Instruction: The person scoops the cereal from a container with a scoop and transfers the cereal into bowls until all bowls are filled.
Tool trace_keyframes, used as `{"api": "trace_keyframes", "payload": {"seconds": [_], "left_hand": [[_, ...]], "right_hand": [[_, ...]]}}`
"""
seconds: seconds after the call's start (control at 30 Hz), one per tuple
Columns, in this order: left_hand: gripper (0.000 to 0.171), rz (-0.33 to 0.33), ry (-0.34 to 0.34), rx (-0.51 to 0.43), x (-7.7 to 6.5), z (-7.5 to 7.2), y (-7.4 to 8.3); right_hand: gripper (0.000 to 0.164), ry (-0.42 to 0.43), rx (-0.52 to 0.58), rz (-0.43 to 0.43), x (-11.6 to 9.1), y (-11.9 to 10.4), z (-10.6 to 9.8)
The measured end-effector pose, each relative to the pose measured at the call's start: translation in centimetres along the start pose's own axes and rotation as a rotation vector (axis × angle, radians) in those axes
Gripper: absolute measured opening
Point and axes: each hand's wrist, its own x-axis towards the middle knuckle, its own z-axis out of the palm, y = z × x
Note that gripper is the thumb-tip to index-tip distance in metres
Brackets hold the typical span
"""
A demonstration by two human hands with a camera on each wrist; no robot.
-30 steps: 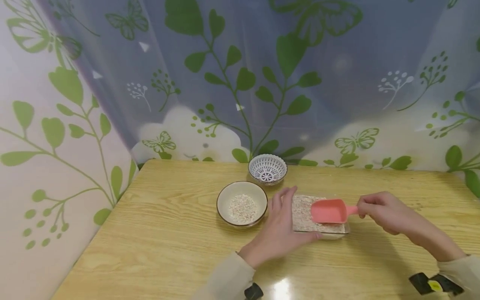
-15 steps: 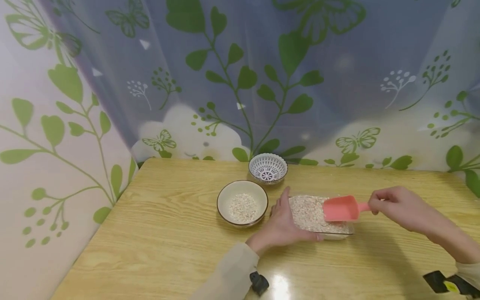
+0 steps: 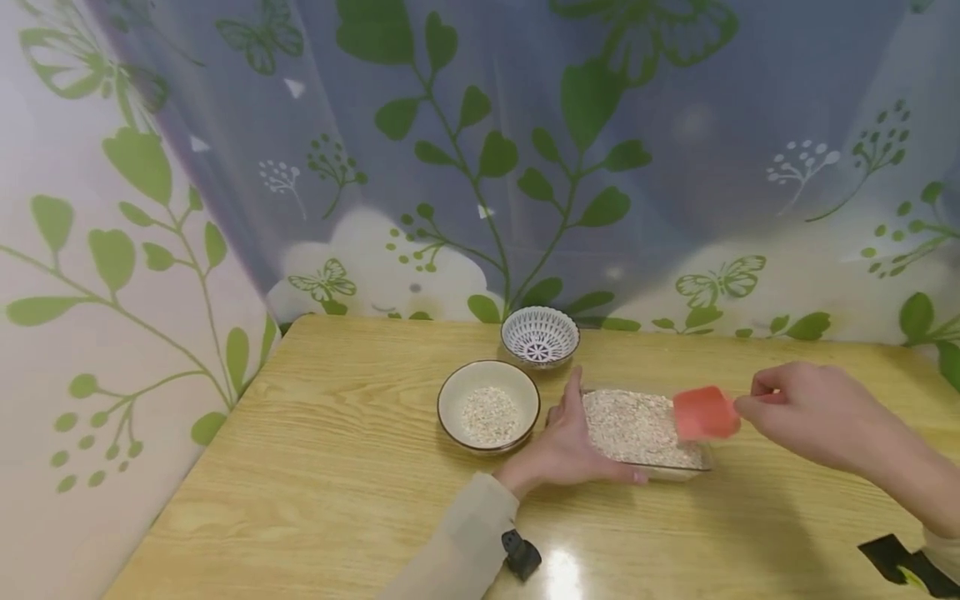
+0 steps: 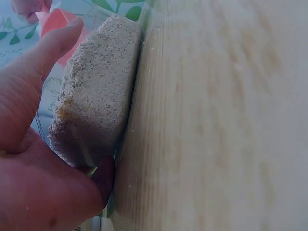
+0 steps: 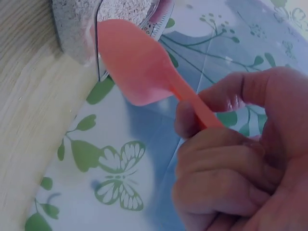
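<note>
A clear rectangular container [image 3: 688, 476] filled with dry oat flakes [image 3: 633, 423] stands on the table. My left hand [image 3: 564, 450] grips its left end, the thumb stretched along the near side. In the left wrist view the oats [image 4: 98, 82] show through the wall beside my thumb. My right hand [image 3: 813, 410] pinches the thin handle of a pink scoop [image 3: 705, 413] between thumb and fingers. The scoop's head overlaps the right end of the container, its front edge at the oats. In the right wrist view its rounded underside [image 5: 132, 62] faces the camera, across the container's rim.
A cream bowl [image 3: 452, 400] with a dark rim, holding some oats, stands just left of my left hand. Behind it sits a small blue-and-white patterned bowl [image 3: 540, 323]. A curtain [image 3: 420, 183] printed with leaves and butterflies hangs behind the wooden table [image 3: 315, 467].
My right hand has drawn the scoop to the right across the oats and tilted it, so its hollow no longer shows. My left hand has stayed on the container, its fingers shifting slightly.
</note>
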Motion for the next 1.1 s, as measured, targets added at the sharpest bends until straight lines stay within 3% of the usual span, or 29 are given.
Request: {"api": "trace_keyframes", "payload": {"seconds": [0.27, 0.57, 0.83, 1.1], "left_hand": [[0.146, 0.024, -0.009, 0.001, 0.2, -0.3, -0.2], [0.143, 0.024, -0.006, -0.001, 0.2, -0.1, -0.3], [0.142, 0.026, -0.007, 0.009, 0.4, 0.1, -0.3], [0.142, 0.026, -0.011, 0.005, 0.3, 0.1, -0.2]], "right_hand": [[0.036, -0.003, -0.024, -0.029, 0.9, -0.8, 0.4], [0.027, 0.016, 0.034, -0.1, 2.1, 0.4, 1.5], [0.025, -0.026, 0.221, -0.184, 3.4, 2.5, 3.1], [0.024, -0.136, 0.443, -0.152, 4.0, 4.0, 4.4]]}}
